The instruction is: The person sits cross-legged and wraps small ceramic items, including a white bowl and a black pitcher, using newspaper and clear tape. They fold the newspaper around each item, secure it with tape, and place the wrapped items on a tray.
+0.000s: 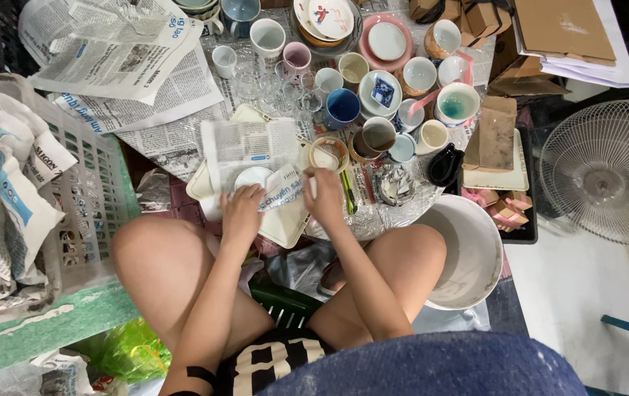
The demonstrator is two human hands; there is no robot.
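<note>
- Closest in, two bare knees stick out to the sides, and a green crate (285,302) shows between them
- A big white bucket (468,253) stands by the right knee
- The left hand (242,213) lies flat on a small white plate (253,177), fingers curled over the plate's near edge and pressing a sheet of newspaper (250,150) against it
- The right hand (324,194) pinches the right side of that same newspaper, fingers bent and closed on the paper
- The plate sits inside the newspaper, on top of a flat cream tray (285,224), right in front of the person
- Just past the right hand lies a roll of tape (329,152)
- On the left stands a grey plastic basket (83,198) filled with paper-wrapped bundles
- Farther off, lots of cups and bowls crowd together, with a dark blue cup (342,107) and a pink plate (388,42) among them
- More loose newspapers (116,62) lie far left
- A white fan (608,172) is off to the right, and brown cardboard pieces (560,29) are at the far right corner
</note>
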